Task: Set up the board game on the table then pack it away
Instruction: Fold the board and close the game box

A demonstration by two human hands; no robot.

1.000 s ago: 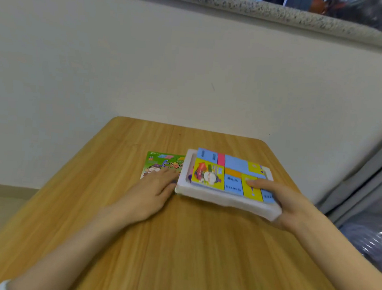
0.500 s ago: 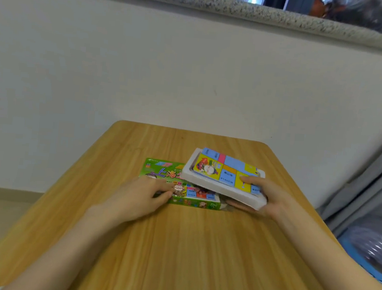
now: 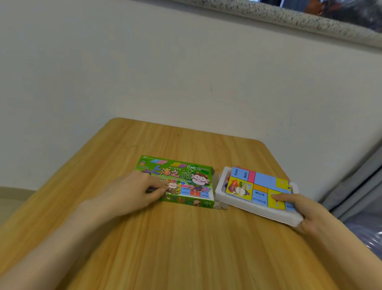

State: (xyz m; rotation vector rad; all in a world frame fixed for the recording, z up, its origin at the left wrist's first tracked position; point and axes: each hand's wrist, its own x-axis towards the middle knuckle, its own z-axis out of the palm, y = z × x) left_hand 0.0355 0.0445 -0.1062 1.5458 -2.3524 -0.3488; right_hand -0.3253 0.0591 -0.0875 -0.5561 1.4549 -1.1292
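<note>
Pinning green box (image 3: pixel 183 174) steady, left hand (image 3: pixel 133 193) flat on it. Right hand (image 3: pixel 310 213) grips tray (image 3: pixel 255 213) at 3 o'clock, thumb trapping board (image 3: pixel 262 187).

The green game box (image 3: pixel 183 174) lies flat on the wooden counter (image 3: pixel 188 247), and the left hand (image 3: pixel 133 193) rests on its near left part with the fingers loose on the lid. Right beside it sits a white foam tray (image 3: pixel 255 210) with the colourful folded board (image 3: pixel 262 184) on top. The right hand (image 3: pixel 305 213) grips the tray's near right corner, thumb pressed on the board. Plain white wall (image 3: pixel 145 72) behind.
</note>
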